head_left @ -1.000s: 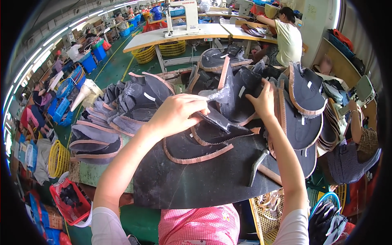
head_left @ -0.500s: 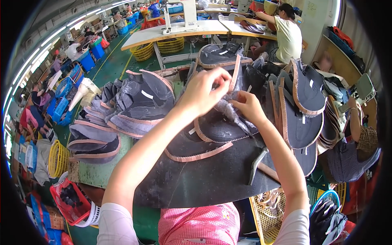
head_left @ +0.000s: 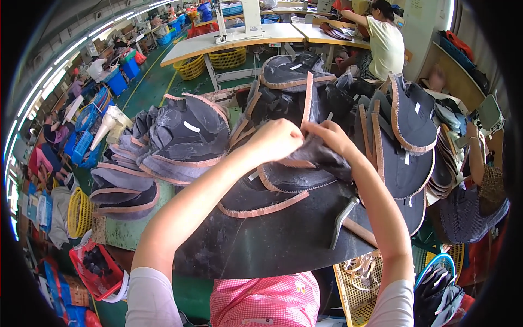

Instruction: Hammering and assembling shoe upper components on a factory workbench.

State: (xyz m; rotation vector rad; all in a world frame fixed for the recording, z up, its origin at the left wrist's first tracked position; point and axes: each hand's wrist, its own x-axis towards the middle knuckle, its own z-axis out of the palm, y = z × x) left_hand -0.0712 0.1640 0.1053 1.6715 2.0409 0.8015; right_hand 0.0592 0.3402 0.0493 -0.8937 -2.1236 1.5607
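Right hand (head_left: 333, 138) pinches a dark piece (head_left: 328, 157) between thumb and fingers, little gap. Left hand (head_left: 277, 140) sits just beside, fingers curled in; can't tell if it grips anything, palm hidden. Piece hangs below the right hand, mid-bench, above pink-edged uppers (head_left: 297, 179). Pink strip (head_left: 309, 98) stands upright just behind the hands; can't tell which part it belongs to.

Step looks like two-handed handling of the piece's edge. Next move seems to call for a steady right pinch and a clear left hold on the edge.

Outward: black board (head_left: 256, 245) under the near uppers; hammer (head_left: 357, 229) on it, by right forearm. Left stack (head_left: 188, 131), right stack (head_left: 406, 169) flank. Co-worker (head_left: 385, 46) beyond.
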